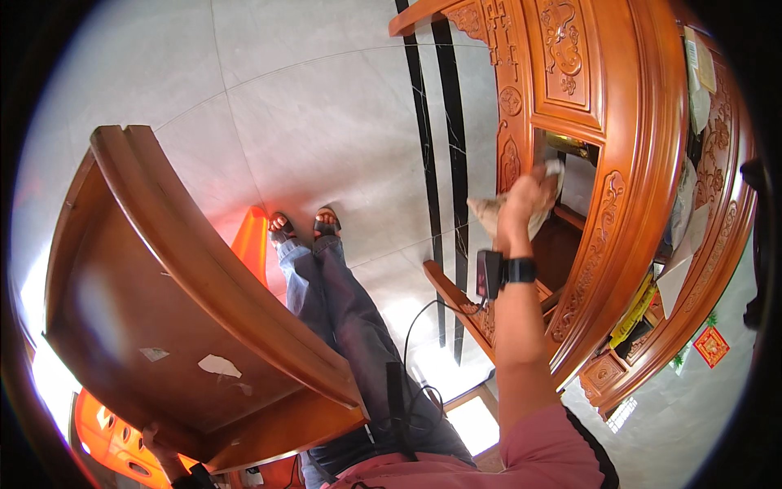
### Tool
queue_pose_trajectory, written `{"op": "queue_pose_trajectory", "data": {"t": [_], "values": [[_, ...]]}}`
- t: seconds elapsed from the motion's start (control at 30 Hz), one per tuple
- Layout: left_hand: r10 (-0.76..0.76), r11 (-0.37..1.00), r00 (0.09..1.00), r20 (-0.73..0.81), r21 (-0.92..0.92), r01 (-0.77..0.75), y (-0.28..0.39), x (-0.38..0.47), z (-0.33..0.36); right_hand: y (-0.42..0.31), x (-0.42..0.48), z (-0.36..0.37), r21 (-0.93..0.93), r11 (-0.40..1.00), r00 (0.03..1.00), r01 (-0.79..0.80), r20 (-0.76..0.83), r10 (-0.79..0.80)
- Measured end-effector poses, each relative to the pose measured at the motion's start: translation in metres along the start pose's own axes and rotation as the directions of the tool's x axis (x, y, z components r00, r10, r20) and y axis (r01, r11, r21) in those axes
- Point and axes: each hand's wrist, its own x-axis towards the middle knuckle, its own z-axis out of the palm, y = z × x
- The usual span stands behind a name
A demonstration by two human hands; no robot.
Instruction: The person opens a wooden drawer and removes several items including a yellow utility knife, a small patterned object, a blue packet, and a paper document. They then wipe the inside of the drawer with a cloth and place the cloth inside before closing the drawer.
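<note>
A wooden drawer (201,287) with a thick moulded front edge is on my left, with a few torn scraps of paper (220,365) on its brown panel. At its near lower edge my left hand (157,445) grips the wood, partly hidden by it. My right hand (525,195) is bunched around a pale cloth (486,214). The hand, slightly blurred, is in front of a rectangular opening (577,183) in a carved wooden cabinet (635,79). Something shiny and yellowish (565,145) shows inside the opening's upper part.
Plastic bags (681,195), papers (687,263) and a yellow item (635,308) lie on the cabinet's upper ledge. Orange plastic furniture (116,434) is partly hidden behind the drawer. A thin cable (410,318) hangs from a device on my right wrist. Black stripes (449,153) cross the grey tiled floor (330,110).
</note>
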Motion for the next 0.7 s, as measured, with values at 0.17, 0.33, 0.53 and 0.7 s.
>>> {"op": "queue_pose_trajectory", "data": {"t": [0.17,0.33,0.53,0.7], "values": [[0.083,0.990,0.981,-0.177,0.125,-0.061,-0.005,0.003,-0.026,-0.030,0.031,0.010,0.266,0.912,0.894,0.311,0.243,-0.376],[0.029,0.999,0.993,-0.110,0.018,-0.027,-0.008,0.000,-0.040,0.005,0.044,-0.016,-0.045,0.627,0.609,0.777,0.305,-0.732],[0.057,0.997,0.966,-0.253,0.060,-0.043,-0.017,0.005,-0.017,0.024,0.051,-0.012,0.089,0.500,0.481,0.861,0.177,-0.859],[0.047,0.997,0.954,-0.297,0.070,-0.027,-0.031,0.015,0.009,0.030,0.047,-0.012,0.099,0.535,0.504,0.839,0.229,-0.833]]}}
